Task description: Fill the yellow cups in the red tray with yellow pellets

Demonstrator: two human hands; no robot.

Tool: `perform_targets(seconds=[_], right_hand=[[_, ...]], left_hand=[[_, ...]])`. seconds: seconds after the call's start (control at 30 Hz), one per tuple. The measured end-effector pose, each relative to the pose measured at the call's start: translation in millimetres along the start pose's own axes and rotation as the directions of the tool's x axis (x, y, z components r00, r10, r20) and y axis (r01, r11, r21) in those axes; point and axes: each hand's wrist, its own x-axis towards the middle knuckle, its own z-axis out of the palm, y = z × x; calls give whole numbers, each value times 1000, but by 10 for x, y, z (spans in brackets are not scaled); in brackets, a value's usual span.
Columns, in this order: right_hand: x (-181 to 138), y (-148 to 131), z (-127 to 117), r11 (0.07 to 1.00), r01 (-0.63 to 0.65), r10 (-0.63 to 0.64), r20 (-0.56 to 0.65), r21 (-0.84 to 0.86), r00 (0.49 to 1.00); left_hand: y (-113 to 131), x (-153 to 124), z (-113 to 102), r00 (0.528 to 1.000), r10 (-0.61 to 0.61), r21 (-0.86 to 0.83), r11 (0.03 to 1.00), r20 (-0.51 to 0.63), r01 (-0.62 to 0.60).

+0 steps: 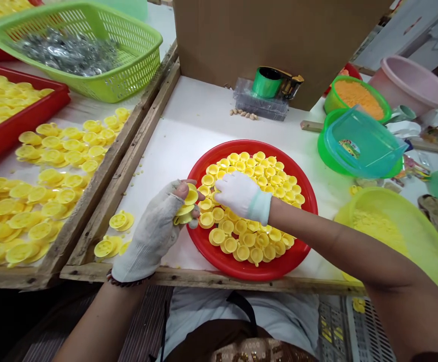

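My left hand (pixel 158 221), in a white glove with bare fingertips, is wrapped round several small yellow plastic lidded pieces (pixel 184 206) beside the left rim of a red round tray (pixel 200 241). Many small round yellow plastic cups (pixel 249 239) fill that tray in a spread layer. Over its left part reaches my right hand (pixel 237 196), also gloved, with the fingers curled together and pointing left. What its fingertips pinch, if anything, is hidden. Short of my left wrist, a few yellow pieces (pixel 121 220) lie on the white table.
Left of a wooden divider (pixel 128 143) lie more yellow pieces (pixel 38 211), a red bin (pixel 19 118) and a green basket (pixel 136 75) of clear bags. A tape roll (pixel 266 83) stands near a cardboard sheet (pixel 264 40). Bowls of orange (pixel 360 98) and yellow powder (pixel 380 234) stand right.
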Motion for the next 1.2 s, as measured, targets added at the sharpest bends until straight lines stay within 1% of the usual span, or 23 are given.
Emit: perform_targets(seconds=[0.03,0.07,0.13,0.2,0.27,0.33,0.37,0.43,0.5,0.57,0.6,0.63,0.7,0.73,0.77,0.8,0.87,0.93,0.97,1.0,1.07,1.13,1.2], right_hand=[[-6,27,2,1000,2,-2,0,12,1000],[-18,54,-10,999,-3,4,-34,47,999],[-63,111,-87,983,-6,45,-216,182,975],[-127,167,-228,937,76,80,-419,341,904],[-192,222,-397,872,214,60,-530,440,846],[-244,280,-545,821,303,53,-593,484,804],[-266,310,-600,807,315,82,-623,500,778],[-308,372,-662,792,298,175,-666,533,725],[-359,427,-656,770,246,271,-650,589,710],[-425,477,-584,719,188,351,-583,669,732],[-463,501,-525,677,166,384,-537,717,751],[-503,527,-452,624,154,408,-488,766,772],[-574,576,-282,516,138,436,-398,845,807],[-599,596,-191,484,119,446,-362,867,818],[-615,611,-100,482,93,446,-336,871,830],[-622,617,-13,517,71,424,-327,853,845],[-612,605,147,659,54,305,-332,750,893],[-600,566,275,787,64,156,-298,614,942],[-603,545,325,824,63,108,-265,563,958],[-614,526,365,846,53,83,-229,531,970],[-655,504,412,850,55,47,-180,524,983],[-695,498,423,820,100,14,-196,563,981],[-701,490,405,789,124,16,-222,602,975]], left_hand=[[14,16,17,1000,18,8,1000,-12,-18],[33,33,36,999,41,25,999,-28,-40],[92,74,86,995,89,69,994,-38,-86],[182,128,162,991,131,96,987,30,-133],[296,199,266,977,161,116,977,137,-177],[419,277,384,958,189,133,966,215,-221],[477,315,440,952,203,136,962,228,-238],[571,377,532,948,214,130,960,235,-249],[614,410,575,943,235,162,947,235,-277],[581,407,556,933,287,308,887,219,-345],[535,394,525,921,325,414,824,216,-388],[471,376,483,902,367,523,735,230,-432],[306,330,393,863,392,690,527,320,-495],[218,309,355,849,364,735,436,383,-519],[135,291,327,842,309,765,359,443,-534],[61,279,312,838,241,787,292,489,-543],[-44,273,313,841,122,818,197,527,-541],[-92,282,331,844,60,832,148,533,-535],[-99,288,336,845,44,835,135,533,-533],[-98,292,336,846,32,838,117,533,-533],[-81,297,323,844,18,842,51,536,-537],[-58,315,310,842,30,843,-33,538,-538],[-37,369,317,836,63,838,-90,545,-539]])
